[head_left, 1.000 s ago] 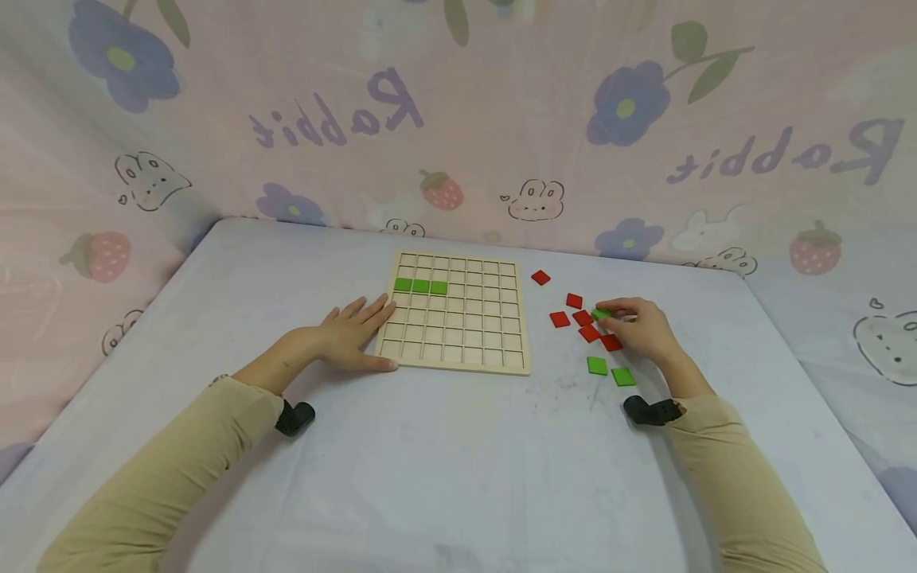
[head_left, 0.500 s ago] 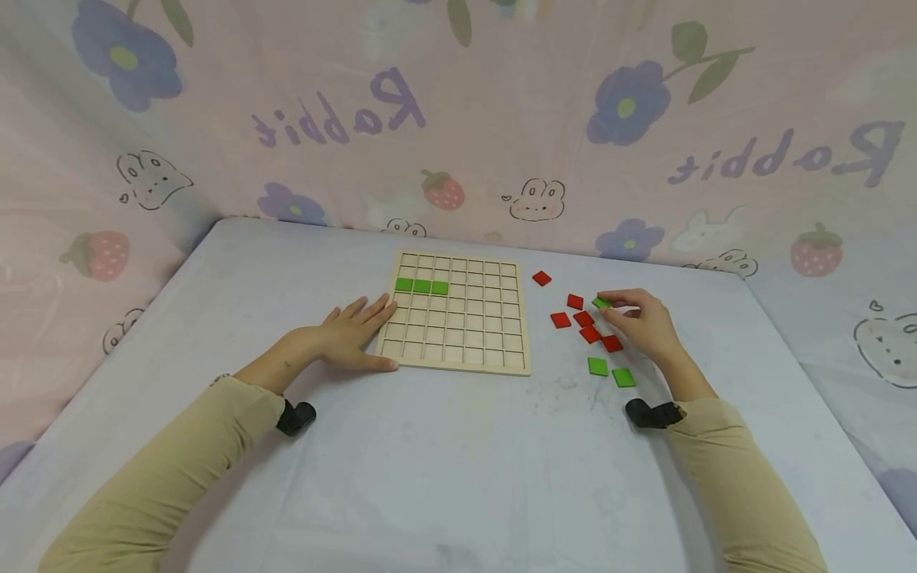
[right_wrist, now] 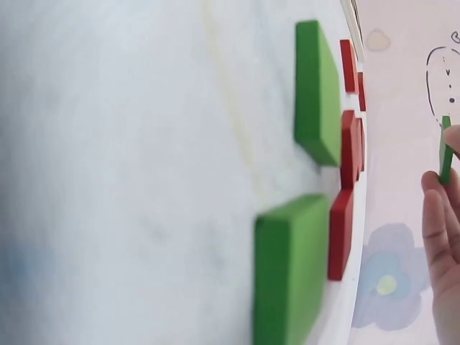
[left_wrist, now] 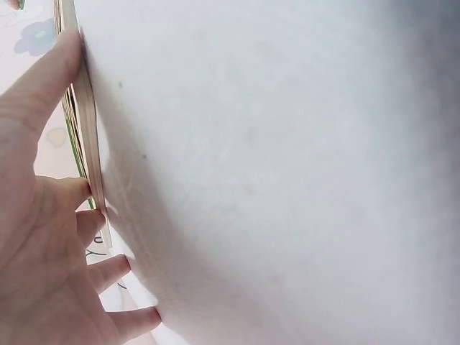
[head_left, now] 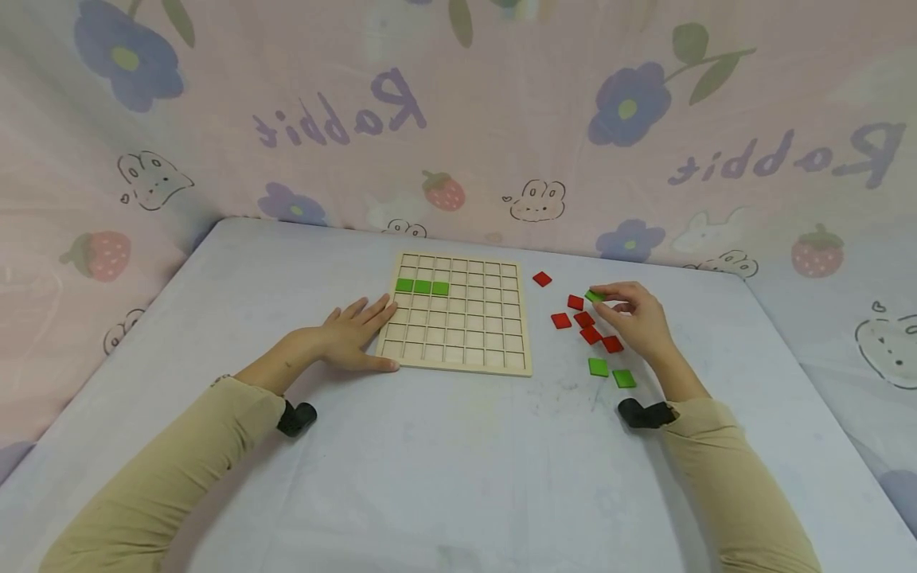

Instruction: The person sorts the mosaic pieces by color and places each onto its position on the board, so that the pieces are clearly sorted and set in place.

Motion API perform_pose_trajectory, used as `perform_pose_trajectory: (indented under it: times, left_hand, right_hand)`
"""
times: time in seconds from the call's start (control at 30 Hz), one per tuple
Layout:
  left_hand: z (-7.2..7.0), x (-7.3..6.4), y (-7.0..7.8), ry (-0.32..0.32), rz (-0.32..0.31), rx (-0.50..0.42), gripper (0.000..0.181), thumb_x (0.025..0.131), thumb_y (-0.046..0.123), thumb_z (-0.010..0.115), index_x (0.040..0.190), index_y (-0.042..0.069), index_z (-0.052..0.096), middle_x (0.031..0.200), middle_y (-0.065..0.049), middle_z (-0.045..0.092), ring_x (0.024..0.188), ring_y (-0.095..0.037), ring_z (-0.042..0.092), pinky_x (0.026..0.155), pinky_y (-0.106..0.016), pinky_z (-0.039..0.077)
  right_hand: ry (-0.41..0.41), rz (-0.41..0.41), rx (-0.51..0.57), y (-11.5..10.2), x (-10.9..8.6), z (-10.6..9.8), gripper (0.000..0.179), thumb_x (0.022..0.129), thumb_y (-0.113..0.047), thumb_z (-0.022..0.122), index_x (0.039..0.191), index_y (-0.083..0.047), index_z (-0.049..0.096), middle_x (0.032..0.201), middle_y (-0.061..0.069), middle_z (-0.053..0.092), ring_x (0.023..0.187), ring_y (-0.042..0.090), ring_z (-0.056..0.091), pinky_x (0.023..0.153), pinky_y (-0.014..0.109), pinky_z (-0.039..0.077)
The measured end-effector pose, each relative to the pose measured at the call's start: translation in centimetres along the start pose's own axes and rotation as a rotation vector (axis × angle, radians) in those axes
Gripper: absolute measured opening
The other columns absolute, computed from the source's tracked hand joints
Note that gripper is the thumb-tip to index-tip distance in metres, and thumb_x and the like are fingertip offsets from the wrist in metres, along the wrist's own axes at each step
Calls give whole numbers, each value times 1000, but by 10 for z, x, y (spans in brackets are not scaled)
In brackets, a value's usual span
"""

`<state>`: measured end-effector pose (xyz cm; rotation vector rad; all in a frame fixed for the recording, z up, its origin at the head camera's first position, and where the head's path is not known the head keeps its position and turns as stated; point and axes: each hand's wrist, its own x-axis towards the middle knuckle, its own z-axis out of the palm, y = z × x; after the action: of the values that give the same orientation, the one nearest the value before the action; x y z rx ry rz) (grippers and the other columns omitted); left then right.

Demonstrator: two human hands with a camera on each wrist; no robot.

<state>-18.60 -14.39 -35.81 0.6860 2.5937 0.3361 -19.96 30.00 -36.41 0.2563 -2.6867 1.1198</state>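
My left hand (head_left: 353, 334) lies with spread, straight fingers at the left side of a wooden grid board (head_left: 458, 371); in the left wrist view the thumb and fingertips touch the board's edge (left_wrist: 88, 136). Three green tiles (head_left: 423, 286) fill neighbouring cells near the board's upper left. To the right, my right hand (head_left: 640, 322) pinches a green square tile (head_left: 593, 295) between thumb and fingers, and the right wrist view shows this tile (right_wrist: 445, 147) raised off the table. Below that hand are several red tiles (head_left: 591, 335) and two more green tiles (head_left: 598, 367).
A lone red tile (head_left: 542, 279) lies near the board's upper right corner. The white-covered table (head_left: 458, 477) ends at a printed curtain (head_left: 487, 143) behind. A small black camera sits on each wrist, the right one (head_left: 645, 413) close to a green tile (head_left: 624, 378).
My right hand has lifted the green tile from beside the red ones and carried it a little up and to the left. The left hand stays in place.
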Motion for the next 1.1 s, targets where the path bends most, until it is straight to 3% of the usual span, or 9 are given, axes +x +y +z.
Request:
perform_pose_trajectory:
  times: [0.2,0.3,0.53,0.9,1.1]
  left_hand:
    - [0,0,-1,0,0,14,98,89,55,57,155,7,3,162,-15,-4,145,-47,-2,111,-69,4]
    - [0,0,-1,-1,-2,15,97,90,55,57,155,7,3,162,-15,-4,145,-46,-3,111,-68,4]
    - [-1,-1,0,-2,-1,16,97,90,54,57,155,7,3,161,-15,-4,145,-46,-3,111,-68,4]
    - [0,0,0,-8,-7,9,98,89,56,57,155,8,1,162,-14,-6,145,-45,-4,111,-68,3]
    - [1,1,-1,-12,-13,18,99,89,57,57,155,9,1,162,-13,-6,145,-45,-5,112,-68,3]
  right_hand:
    - [22,-74,77,-3,1,5,27,91,-10,65,116,1,67,115,15,57,100,-1,48,77,7,41]
    - [26,-100,99,-5,2,9,27,90,-8,65,115,1,68,116,15,57,100,-4,46,77,7,41]
    - [31,-119,128,-13,4,15,25,90,-6,65,114,2,68,115,15,56,98,-3,47,77,7,42]
    - [17,-151,154,-59,2,18,24,88,5,63,111,13,64,112,26,54,96,7,48,77,10,43]
    - [9,-143,152,-71,5,23,24,88,5,62,111,13,65,113,28,55,102,28,49,77,9,43]
